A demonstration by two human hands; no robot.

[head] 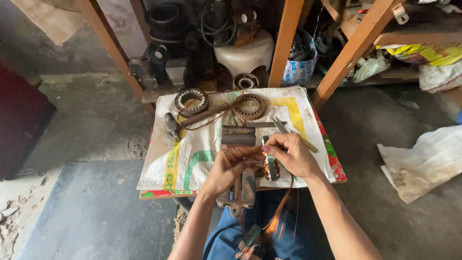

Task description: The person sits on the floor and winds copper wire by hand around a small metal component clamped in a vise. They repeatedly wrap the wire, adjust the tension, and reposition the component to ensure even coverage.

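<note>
Head view, copper-wound coil (271, 168) pinched between both hands, left hand (231, 166), right hand (291, 154)

Two hands are at work over the small table: the left hand (230, 166) and the right hand (291, 154), and between them sits one small stator core (272, 168) wound with copper wire. On the woven sack (192, 154) that covers the table lie two more ring-shaped stator cores, one silvery (191, 100) and one rusty brown (249, 106). There is one hammer (197, 119) with a wooden handle, one dark metal block (238, 136), and one crumpled white sack (426, 161) on the floor. Two slanting orange shelf posts (353, 48) stand behind.
</note>
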